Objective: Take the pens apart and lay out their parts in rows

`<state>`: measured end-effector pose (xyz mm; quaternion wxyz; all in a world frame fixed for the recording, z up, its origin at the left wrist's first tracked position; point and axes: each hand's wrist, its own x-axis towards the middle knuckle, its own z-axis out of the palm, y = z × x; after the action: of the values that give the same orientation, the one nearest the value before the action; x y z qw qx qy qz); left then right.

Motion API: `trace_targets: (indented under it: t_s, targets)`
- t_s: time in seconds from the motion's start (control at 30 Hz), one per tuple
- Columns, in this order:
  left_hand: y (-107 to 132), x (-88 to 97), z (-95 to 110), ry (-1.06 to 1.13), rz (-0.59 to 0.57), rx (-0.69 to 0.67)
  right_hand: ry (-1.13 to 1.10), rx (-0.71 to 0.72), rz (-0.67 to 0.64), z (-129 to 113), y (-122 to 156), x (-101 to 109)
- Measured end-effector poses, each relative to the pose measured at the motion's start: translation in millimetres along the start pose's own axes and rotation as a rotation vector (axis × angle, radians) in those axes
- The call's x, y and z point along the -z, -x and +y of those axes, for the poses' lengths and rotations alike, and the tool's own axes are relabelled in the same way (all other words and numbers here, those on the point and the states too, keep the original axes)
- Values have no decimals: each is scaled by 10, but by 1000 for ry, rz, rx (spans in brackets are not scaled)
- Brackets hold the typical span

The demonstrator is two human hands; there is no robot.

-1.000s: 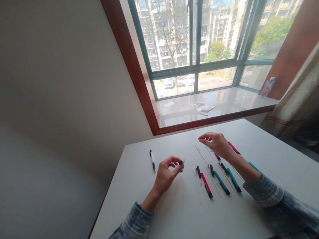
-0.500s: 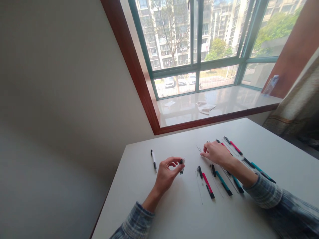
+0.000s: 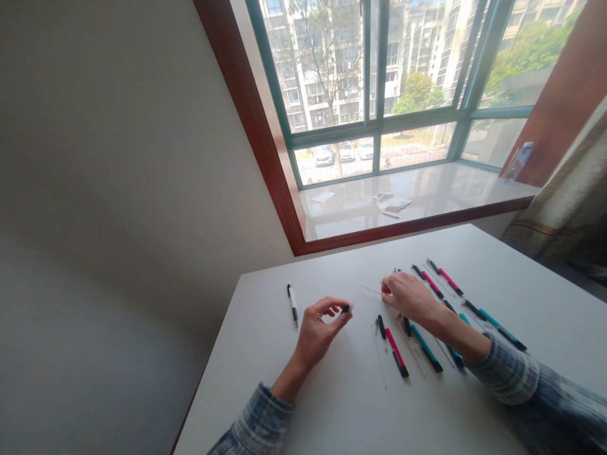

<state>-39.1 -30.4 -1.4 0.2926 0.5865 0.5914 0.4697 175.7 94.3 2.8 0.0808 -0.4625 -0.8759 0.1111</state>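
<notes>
My left hand (image 3: 317,330) is closed in a pinch over the table, holding a small black pen part (image 3: 346,309) with a clear or silvery end. Farther right, my right hand (image 3: 408,296) is closed on a thin pen refill (image 3: 370,289), which sticks out to the left of the fingertips. Under and around the right hand lie taken-apart pens. Nearest are a red pen barrel (image 3: 396,351) and a teal pen barrel (image 3: 425,347), each with black parts and a thin refill alongside. The right hand and forearm hide some of these pieces.
An assembled white and black pen (image 3: 292,304) lies left on the white table (image 3: 332,404). More red and teal barrels (image 3: 450,282) lie at the right. Behind are a window sill (image 3: 351,218) with a cloth (image 3: 392,205) and a clear bottle (image 3: 518,163).
The refill has come up in my right hand and now points left. The black part in my left hand has turned from upright to nearly level.
</notes>
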Motion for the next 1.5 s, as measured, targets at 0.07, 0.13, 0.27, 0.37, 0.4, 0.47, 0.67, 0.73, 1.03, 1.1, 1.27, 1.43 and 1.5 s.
trace_targets:
  t_s: [0.07,0.13,0.27,0.37,0.4,0.47,0.67,0.73,1.03,1.1,1.27,1.43,1.5]
  targets:
    - [4,-14,-25,-6,-7,-1,-132,30,40,25,-24,20]
    - [8,-30,-49,-16,-14,1,-332,80,56,42,-47,34]
    - [12,-56,-67,-24,-23,7,-809,209,51,13,-75,31]
    - [10,-59,-55,-15,-27,14,-1081,276,49,-64,-59,39]
    - [9,-58,-50,-14,-27,17,-1143,291,48,-92,-46,47]
    - [7,-53,-42,-15,-28,22,-1228,308,42,-141,-19,64]
    - [8,-50,-43,-14,-35,20,-1238,330,-5,-216,26,71]
    - [5,-58,-50,17,-43,22,-1183,372,-44,-222,32,70]
    - [-32,-38,-63,402,57,109,-428,252,333,257,-144,29]
    - [-26,-35,-56,328,51,73,-276,218,281,379,-192,-11]
    - [-6,-40,-58,178,21,16,-143,181,153,456,-225,-126]
    - [-9,-42,-90,169,41,51,-145,224,119,411,-220,-175]
    - [-10,-50,-101,168,51,63,-159,228,105,401,-225,-175]
